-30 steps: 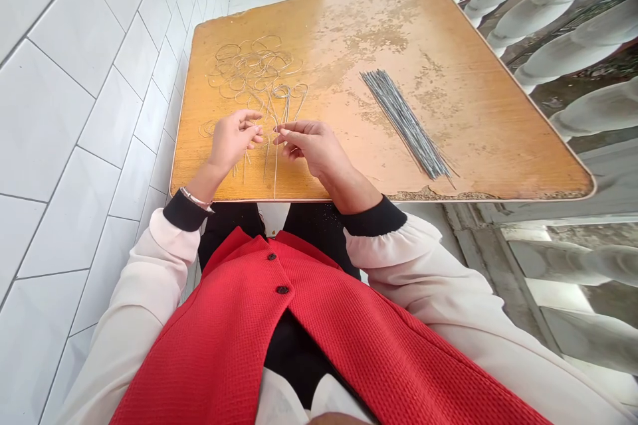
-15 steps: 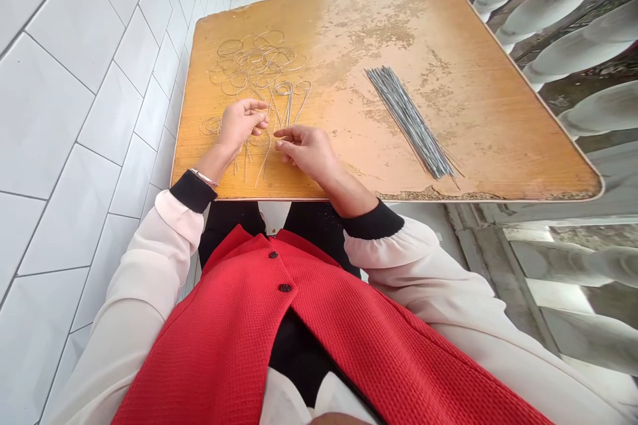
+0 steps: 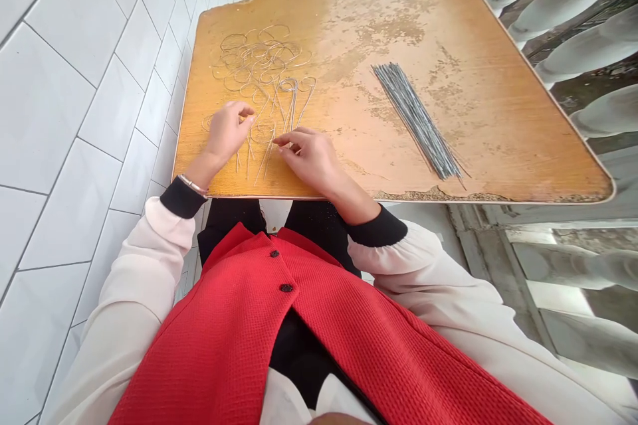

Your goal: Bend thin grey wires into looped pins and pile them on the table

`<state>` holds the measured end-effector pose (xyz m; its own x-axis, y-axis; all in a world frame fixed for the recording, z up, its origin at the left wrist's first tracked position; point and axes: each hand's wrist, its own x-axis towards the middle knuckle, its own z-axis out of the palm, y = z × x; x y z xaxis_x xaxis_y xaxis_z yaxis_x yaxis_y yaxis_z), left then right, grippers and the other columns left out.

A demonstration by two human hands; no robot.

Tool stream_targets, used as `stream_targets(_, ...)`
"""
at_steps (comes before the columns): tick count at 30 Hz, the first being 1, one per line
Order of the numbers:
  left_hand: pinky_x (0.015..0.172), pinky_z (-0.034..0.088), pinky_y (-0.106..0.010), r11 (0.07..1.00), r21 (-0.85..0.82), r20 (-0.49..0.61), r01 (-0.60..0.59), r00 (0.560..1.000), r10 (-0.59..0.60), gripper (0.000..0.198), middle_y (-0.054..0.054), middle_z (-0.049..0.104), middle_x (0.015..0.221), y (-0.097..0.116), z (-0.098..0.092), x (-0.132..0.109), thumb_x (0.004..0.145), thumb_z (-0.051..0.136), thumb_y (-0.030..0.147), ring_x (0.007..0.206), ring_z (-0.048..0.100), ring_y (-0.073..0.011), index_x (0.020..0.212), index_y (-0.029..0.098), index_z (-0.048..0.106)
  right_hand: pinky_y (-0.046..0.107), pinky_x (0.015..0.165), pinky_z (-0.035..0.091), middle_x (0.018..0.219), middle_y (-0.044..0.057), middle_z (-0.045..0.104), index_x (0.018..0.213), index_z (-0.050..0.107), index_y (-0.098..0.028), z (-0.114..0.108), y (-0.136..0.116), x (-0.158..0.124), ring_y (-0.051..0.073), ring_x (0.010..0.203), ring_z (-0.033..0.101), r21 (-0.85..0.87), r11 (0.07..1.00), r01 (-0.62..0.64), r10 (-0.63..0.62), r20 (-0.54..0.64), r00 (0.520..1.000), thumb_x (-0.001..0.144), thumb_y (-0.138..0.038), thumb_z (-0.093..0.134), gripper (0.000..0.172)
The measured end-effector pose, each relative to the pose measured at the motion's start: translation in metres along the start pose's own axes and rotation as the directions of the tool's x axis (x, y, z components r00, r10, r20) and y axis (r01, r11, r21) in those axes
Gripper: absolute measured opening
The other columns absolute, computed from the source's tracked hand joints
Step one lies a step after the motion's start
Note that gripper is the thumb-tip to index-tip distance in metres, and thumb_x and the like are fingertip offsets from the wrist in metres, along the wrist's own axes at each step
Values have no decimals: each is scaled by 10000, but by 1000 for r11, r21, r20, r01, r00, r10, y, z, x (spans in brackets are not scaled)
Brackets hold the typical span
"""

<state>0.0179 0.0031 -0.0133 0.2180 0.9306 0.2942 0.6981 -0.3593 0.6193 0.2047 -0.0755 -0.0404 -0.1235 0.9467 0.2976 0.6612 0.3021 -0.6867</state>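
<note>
My left hand (image 3: 228,133) hovers over the left part of the table, its thumb and fingers curled together in a pinch. Whatever lies between those fingertips is too thin to make out. To its right, my right hand (image 3: 310,156) pinches a thin metal wire (image 3: 269,158) near the table's front edge. Between and below the hands lie several bent wires with straight ends pointing toward me. Just beyond my right hand are wires with looped tops (image 3: 289,85). Farther back spreads a loose tangle of curled wires (image 3: 264,56).
A bundle of straight grey wires (image 3: 419,121) lies on the right half of the worn wooden table (image 3: 523,139). A white tiled wall (image 3: 64,99) runs along the left. White balusters (image 3: 573,60) stand beyond the table's right edge.
My left hand has moved left and a little toward me, and its fingers have drawn closer together. The right hand stays nearly in place, still pinching. The view has shifted slightly.
</note>
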Motion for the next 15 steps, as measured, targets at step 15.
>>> stream_targets(15,1006,547,-440,848,285,196,-448,893,406,316,-157,723,1259,4,3,-119,975,567,276,1155,666,-291,1199,95,699,539,1060,536,1309,191,691,1196,730,-115,-4,13,-32,316,1250,616,-113,810,576,-539,243,806,1028,-240,435,362)
